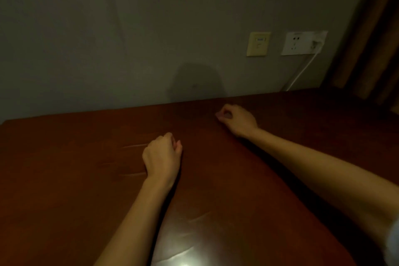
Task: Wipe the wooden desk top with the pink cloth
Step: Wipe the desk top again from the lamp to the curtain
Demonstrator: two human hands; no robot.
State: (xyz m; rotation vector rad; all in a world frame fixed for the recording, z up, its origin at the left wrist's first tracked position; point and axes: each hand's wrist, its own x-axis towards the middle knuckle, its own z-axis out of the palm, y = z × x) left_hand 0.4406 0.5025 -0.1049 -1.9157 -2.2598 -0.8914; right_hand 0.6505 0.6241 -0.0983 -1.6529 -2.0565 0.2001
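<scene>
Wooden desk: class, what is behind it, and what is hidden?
Behind the wooden desk stands a grey wall with a yellowish plate, a white socket and a white cable dropping past the rear edge, its lower end hidden.

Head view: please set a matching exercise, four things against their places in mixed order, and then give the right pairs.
Things
1. left hand, fingers curled
2. right hand, fingers curled
3. cream-yellow square wall plate
4. white wall socket with a white cable plugged in

Places
A. on the wall, nearest the brown curtain
B. over the dark wooden desk top, close to its far edge by the wall
C. on the wall, left of the other plate
D. over the desk top, nearer the camera

Pairs: 1-D, 2-B, 3-C, 4-A.
</scene>
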